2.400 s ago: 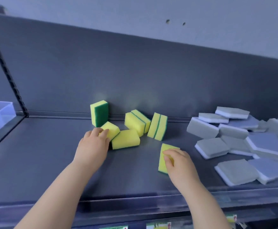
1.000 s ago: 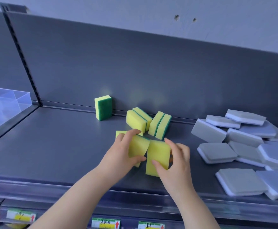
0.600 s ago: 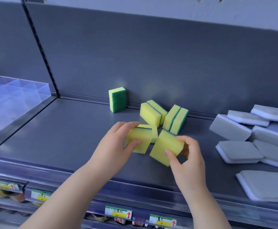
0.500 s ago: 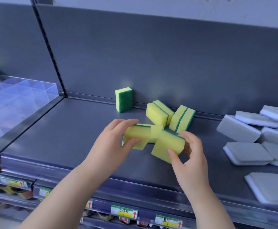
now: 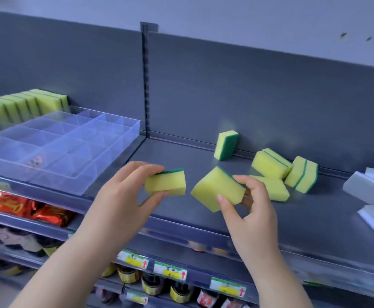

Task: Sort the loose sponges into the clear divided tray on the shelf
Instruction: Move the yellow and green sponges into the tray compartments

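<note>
The grey shelf (image 5: 315, 221) carried the clear divided tray (image 5: 123, 132) at its left end. A blurred round mark, perhaps a label, showed through one compartment. A row of yellow-green sponges (image 5: 21, 107) stood on edge behind the tray. Grey-white sponges (image 5: 364, 190) lay at the far right. The left hand (image 5: 126, 196) pinched a yellow sponge (image 5: 168, 183) above the shelf, near the tray's right wall. The right hand (image 5: 252, 210) gripped a second yellow sponge (image 5: 215, 190) just beside it. Four loose sponges (image 5: 270, 163) sat near the back panel.

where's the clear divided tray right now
In the head view, the clear divided tray sits on the left shelf section, just left of the upright post; a row of yellow-green sponges lines its far side.
</note>
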### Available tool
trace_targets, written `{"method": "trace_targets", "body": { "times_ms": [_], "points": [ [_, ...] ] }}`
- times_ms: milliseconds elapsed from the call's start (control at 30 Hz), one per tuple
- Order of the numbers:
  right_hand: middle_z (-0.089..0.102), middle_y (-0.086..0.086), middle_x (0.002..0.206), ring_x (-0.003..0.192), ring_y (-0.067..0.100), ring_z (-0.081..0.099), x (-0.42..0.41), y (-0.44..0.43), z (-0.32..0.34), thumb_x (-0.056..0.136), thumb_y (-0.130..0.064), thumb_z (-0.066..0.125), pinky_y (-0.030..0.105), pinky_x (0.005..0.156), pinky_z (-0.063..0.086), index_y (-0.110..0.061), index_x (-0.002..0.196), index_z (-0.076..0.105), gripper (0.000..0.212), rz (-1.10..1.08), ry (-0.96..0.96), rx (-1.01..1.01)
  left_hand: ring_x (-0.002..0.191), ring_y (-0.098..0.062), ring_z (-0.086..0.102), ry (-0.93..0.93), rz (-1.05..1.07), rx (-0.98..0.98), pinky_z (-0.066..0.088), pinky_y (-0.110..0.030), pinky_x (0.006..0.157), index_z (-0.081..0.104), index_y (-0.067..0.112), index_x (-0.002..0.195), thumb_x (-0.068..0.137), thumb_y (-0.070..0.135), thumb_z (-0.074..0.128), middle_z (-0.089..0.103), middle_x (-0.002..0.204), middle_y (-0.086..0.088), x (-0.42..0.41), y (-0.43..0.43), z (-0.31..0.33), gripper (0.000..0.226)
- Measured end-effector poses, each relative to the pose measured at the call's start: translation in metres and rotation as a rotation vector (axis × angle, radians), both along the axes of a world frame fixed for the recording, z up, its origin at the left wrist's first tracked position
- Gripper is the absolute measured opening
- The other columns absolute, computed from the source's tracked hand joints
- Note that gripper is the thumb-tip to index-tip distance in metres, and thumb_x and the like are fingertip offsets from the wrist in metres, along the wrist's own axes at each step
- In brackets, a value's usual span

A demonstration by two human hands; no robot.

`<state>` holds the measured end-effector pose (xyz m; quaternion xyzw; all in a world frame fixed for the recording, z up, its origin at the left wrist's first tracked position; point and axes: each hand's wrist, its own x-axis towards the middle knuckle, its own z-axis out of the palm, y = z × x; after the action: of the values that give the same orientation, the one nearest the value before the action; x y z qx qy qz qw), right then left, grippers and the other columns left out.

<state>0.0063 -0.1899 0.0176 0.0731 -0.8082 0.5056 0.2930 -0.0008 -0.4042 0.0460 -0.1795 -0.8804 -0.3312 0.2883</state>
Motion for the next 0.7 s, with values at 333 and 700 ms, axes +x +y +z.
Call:
{"method": "trace_targets", "body": {
  "times_ms": [333,700],
  "points": [
    [0.056,-0.017,0.095,0.09,0.008,0.059,0.02,-0.212,-0.007,0.075,-0.033,0.064,0.028,0.073,0.052,-0.056,0.098,0.042,0.039,0.129,-0.033,-0.129,0.087,-0.009,0.051,0.059,0.159,-0.023,0.038,-0.016,0.08,0.067,0.008,0.101,0.071,0.023,0.075,0.06,0.098,0.001,0.05,-0.202,-0.013,0.035],
    [0.055,-0.021,0.094,0.088,0.008,0.057,-0.013,-0.307,0.015,0.075,-0.03,0.064,0.021,0.072,0.049,-0.051,0.095,0.044,0.035,0.234,-0.07,-0.143,0.104,0.019,0.044,0.048,0.178,0.106,0.035,0.001,0.087,0.064,0.013,0.101,0.07,0.02,0.077,0.054,0.11,0.021,0.047,-0.303,-0.019,0.035]
  ]
}}
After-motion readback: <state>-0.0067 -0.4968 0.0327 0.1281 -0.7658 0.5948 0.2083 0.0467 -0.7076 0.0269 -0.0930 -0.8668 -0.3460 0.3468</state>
